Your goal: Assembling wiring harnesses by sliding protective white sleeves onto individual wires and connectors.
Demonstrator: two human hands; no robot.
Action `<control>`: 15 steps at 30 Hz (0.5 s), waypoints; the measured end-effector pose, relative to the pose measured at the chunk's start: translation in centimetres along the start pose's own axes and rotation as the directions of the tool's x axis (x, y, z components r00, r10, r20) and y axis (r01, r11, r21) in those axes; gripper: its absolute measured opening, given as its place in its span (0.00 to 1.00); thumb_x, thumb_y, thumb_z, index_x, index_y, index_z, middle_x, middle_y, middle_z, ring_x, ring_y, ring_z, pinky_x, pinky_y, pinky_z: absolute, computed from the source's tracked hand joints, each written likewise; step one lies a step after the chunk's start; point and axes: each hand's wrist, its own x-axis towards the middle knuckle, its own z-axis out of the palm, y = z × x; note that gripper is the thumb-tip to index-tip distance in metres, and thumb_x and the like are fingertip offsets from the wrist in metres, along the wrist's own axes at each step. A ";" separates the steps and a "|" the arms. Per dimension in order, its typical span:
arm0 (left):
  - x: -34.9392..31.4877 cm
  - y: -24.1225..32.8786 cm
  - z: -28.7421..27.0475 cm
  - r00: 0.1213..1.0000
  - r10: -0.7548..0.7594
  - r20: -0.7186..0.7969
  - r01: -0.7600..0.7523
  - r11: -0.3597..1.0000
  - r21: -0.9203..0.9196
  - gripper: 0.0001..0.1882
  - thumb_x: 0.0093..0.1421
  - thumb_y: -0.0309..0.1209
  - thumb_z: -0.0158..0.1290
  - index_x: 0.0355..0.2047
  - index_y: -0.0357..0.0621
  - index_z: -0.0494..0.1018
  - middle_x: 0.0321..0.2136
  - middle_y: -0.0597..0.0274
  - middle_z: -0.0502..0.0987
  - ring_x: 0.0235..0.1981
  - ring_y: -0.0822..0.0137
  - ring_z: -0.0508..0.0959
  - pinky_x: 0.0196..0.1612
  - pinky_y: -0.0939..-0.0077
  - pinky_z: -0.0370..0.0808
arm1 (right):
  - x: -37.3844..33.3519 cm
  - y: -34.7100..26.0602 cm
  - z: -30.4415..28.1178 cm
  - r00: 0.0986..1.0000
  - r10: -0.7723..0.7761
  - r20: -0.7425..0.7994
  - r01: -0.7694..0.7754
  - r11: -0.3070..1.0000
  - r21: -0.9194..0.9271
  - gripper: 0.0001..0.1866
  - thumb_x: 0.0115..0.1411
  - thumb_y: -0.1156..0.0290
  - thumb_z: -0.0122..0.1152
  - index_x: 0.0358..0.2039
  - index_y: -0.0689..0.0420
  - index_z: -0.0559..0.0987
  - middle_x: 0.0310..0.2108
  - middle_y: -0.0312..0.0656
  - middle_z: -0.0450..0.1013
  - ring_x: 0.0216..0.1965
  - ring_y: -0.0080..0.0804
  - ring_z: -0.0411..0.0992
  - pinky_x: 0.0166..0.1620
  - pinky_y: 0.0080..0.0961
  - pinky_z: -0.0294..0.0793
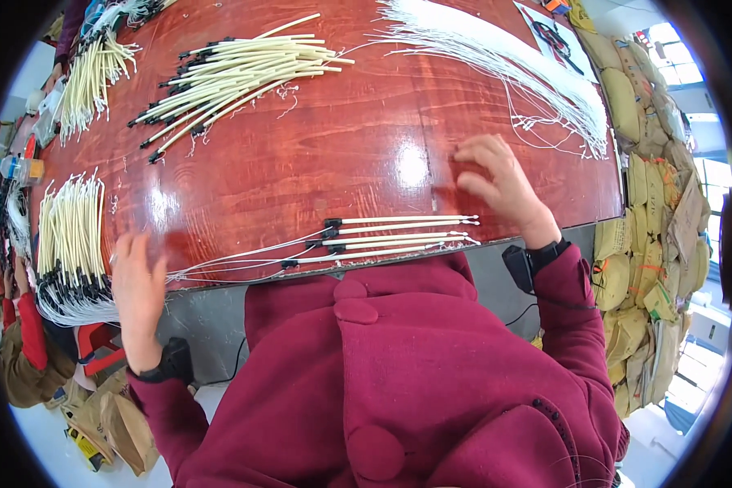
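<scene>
My left hand (140, 285) is slightly blurred at the table's front left edge, fingers apart and nothing visible in them. Beside it lies a neat row of cream tubes (71, 224) with black ends and bundled white wires. Over the table at the right, my right hand (500, 180) hovers with loosely bent fingers and the thumb apart, holding nothing visible. Between the hands, several cream tubes with black ends (403, 230) lie along the front edge. Their thin white wires (240, 259) trail left toward my left hand.
A loose pile of cream tubes (248, 73) lies at the back of the red table (333, 154), with another bunch (98, 77) at the far left. Long white wires (496, 57) spread at the back right. Stacked sacks (642, 220) stand right; a co-worker's red sleeve (31, 329) shows left.
</scene>
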 end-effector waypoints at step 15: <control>31.4 33.4 11.8 0.734 0.614 -0.291 -0.678 0.694 -0.242 0.08 0.63 0.31 0.53 0.38 0.41 0.78 0.40 0.50 0.78 0.47 0.48 0.78 0.47 0.57 0.79 | 4.9 2.5 2.6 0.974 0.079 -0.215 -0.146 0.936 -0.321 0.26 0.63 0.71 0.59 0.61 0.61 0.73 0.63 0.48 0.68 0.60 0.50 0.66 0.63 0.42 0.64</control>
